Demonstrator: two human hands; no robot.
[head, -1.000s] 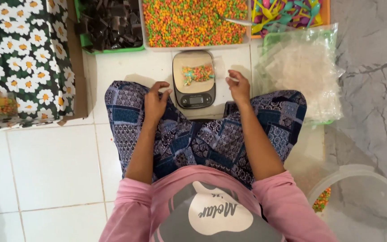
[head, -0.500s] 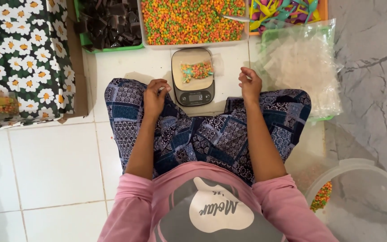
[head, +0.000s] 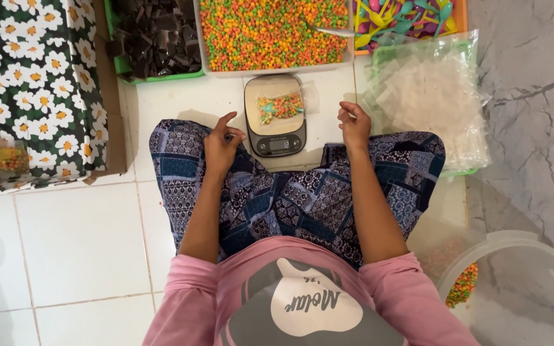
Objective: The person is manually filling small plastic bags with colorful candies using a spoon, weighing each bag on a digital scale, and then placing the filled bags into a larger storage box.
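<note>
A small grey kitchen scale (head: 276, 115) stands on the white tiled floor in front of my crossed legs. On its pan lies a small clear bag of coloured candy bits (head: 281, 106). My left hand (head: 221, 144) rests on my left knee just left of the scale, fingers loosely apart, holding nothing that I can see. My right hand (head: 354, 125) hovers to the right of the scale, fingers curled and apart, holding nothing.
Behind the scale a white tray of orange, green and yellow candy (head: 270, 29) holds a metal spoon (head: 331, 31). A green tray of dark chocolate pieces (head: 155, 35) sits left, coloured plastic spoons (head: 405, 16) right. Clear plastic bags (head: 434, 96), flowered box (head: 30, 83), clear tub (head: 514, 288).
Both hands have drawn back from the scale: the left has dropped onto my knee, the right has come away from the pan and moved out to the side. The bag stays on the scale.
</note>
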